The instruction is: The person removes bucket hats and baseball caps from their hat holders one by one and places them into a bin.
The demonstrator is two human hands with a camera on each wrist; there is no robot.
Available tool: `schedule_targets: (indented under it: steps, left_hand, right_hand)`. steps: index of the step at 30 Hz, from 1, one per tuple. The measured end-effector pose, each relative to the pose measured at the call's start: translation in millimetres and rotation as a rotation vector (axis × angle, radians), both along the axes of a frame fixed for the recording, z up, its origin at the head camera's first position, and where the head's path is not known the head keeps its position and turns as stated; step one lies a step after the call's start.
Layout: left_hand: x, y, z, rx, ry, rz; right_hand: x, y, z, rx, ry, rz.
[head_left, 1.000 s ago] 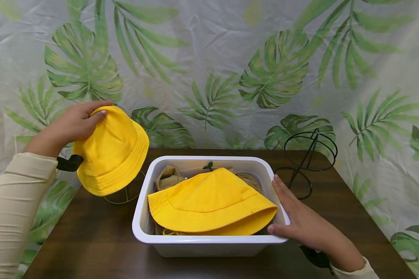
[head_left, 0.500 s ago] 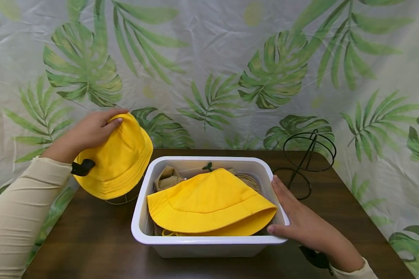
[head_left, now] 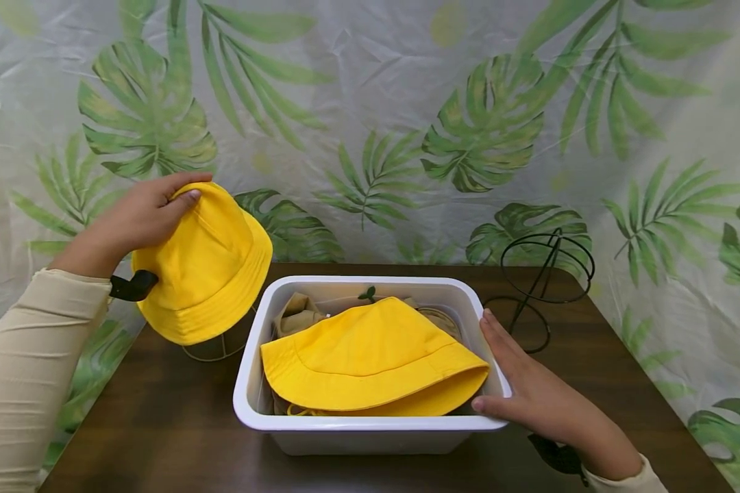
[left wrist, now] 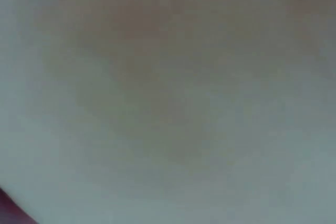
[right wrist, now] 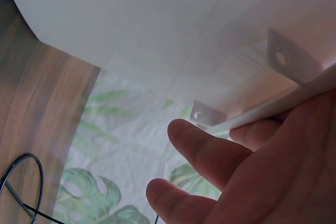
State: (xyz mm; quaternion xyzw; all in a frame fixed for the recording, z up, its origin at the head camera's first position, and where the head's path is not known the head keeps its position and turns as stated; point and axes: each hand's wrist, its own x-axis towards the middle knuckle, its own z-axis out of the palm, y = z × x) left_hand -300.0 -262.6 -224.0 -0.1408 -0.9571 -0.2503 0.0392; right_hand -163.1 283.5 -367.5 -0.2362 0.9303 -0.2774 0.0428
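Observation:
My left hand [head_left: 144,212] pinches a yellow bucket hat [head_left: 212,274] by the top of its crown. The hat hangs tilted, brim down, over a wire stand [head_left: 222,354] whose lower ring shows beneath it. A second yellow bucket hat [head_left: 376,363] lies folded flat on top of the contents of a white plastic bin [head_left: 370,424]. My right hand [head_left: 543,394] rests on the bin's right rim, the thumb over the front corner. Its fingers [right wrist: 205,150] stretch out, fairly straight, below the rim in the right wrist view. The left wrist view is a pale blur.
Tan cloth items [head_left: 299,315] and a small green sprout-shaped piece [head_left: 367,294] show at the bin's back. A black wire stand [head_left: 533,287] stands right of the bin on the dark wooden table [head_left: 592,363]. A leaf-print curtain [head_left: 370,103] hangs behind.
My left hand dips down and right with the hat over the stand, then lifts back up and left. The right hand, bin and folded hat stay put.

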Motion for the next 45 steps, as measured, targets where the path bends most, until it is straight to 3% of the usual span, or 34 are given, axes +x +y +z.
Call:
schedule_targets:
  steps: [5, 12, 15, 19, 25, 32, 35, 41, 45]
  left_hand:
    - [-3.2, -0.9, -0.2, -0.062, -0.023, 0.016]
    - [-4.6, 26.1, -9.4, -0.164, 0.044, -0.134]
    - [-5.6, 28.8, -13.7, -0.163, 0.056, -0.156]
    - [-2.2, 16.9, -10.9, -0.122, 0.056, -0.094]
    - [6.6, -21.6, -1.7, -0.006, 0.026, 0.048]
    - [17.0, -62.7, -4.9, 0.171, -0.057, 0.144]
    - [17.7, -65.5, -4.3, 0.257, -0.086, 0.153]
    - [4.6, -52.3, -1.8, 0.303, -0.093, 0.125]
    - [-3.3, -54.0, -5.2, 0.331, -0.104, 0.145]
  right_hand:
    - [-0.8, -3, 1.9, 0.005, 0.021, 0.021]
    - [-4.1, -5, -1.2, 0.002, 0.02, 0.026]
    - [-6.3, -8, -3.6, -0.004, 0.008, 0.025]
    - [-8.6, -11, -5.4, -0.01, 0.002, 0.031]
    - [-7.9, -17, -4.6, -0.007, 0.019, 0.042]
    - [-11.2, -20, -4.6, -0.005, 0.02, 0.056]
    - [-10.5, -18, -3.9, -0.002, 0.015, 0.047]
    - [-5.9, -9, -0.6, 0.006, 0.017, 0.008]
    - [-4.5, -7, 0.2, 0.0, 0.015, 0.003]
